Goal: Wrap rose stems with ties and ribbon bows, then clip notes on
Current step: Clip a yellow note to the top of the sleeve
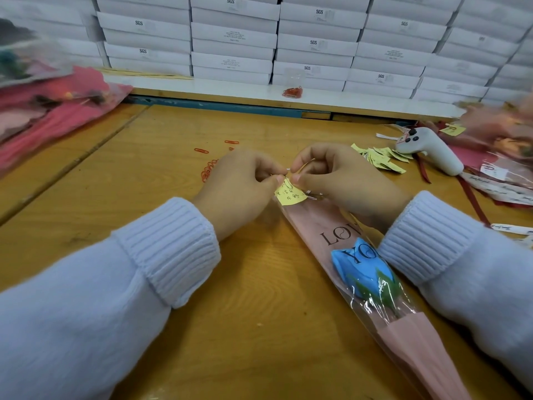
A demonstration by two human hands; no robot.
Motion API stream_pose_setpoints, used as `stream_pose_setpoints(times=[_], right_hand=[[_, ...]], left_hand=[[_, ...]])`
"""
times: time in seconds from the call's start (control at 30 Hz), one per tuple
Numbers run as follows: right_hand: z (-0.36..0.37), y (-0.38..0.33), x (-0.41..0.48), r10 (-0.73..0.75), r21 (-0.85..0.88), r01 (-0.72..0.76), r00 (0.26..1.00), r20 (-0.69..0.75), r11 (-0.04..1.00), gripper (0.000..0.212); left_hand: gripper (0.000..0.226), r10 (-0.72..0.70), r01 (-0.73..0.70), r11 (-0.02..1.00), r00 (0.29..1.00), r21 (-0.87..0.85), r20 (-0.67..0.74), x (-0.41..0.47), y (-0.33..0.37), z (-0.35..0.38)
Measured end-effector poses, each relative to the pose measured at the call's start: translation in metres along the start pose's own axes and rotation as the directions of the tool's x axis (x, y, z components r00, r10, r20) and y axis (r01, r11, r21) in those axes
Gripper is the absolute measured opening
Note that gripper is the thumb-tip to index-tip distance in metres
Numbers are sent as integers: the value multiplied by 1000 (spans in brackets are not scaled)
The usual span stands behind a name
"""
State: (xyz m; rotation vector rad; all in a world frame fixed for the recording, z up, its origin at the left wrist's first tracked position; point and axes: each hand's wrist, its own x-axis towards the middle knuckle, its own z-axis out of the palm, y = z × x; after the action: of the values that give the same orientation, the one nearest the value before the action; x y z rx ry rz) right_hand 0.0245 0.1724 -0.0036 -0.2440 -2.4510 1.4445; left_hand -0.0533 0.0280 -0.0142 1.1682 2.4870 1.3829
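A blue rose (362,272) in a pink and clear sleeve (314,223) printed "LOVE YOU" lies diagonally on the wooden table, its far end between my hands. A yellow handwritten note (290,194) sits at that end. My left hand (239,186) and my right hand (343,180) meet above the note, and their fingertips pinch a thin pale tie or clip at the sleeve's tip. Which small piece it is cannot be told.
Loose orange paper clips (207,170) lie left of my hands. A pile of yellow notes (380,157) and a white controller (429,150) lie to the right, beside finished wrapped roses (501,174). Pink wrapped flowers (43,111) fill the left; stacked white boxes (233,39) line the back.
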Motion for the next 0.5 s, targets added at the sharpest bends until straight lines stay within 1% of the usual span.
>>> stream_pose_setpoints(times=[0.3, 0.4, 0.5], right_hand=[[0, 1, -1, 13, -34, -13, 1000, 17, 999, 9], [0, 0, 0, 1, -55, 1, 1000, 31, 998, 10], [1, -1, -2, -32, -71, 35, 998, 46, 997, 15]], left_hand=[[18, -20, 29, 998, 986, -50, 167, 3, -6, -5], [26, -29, 46, 992, 990, -120, 137, 4, -10, -4], [26, -54, 72, 980, 993, -185, 100, 5, -13, -2]])
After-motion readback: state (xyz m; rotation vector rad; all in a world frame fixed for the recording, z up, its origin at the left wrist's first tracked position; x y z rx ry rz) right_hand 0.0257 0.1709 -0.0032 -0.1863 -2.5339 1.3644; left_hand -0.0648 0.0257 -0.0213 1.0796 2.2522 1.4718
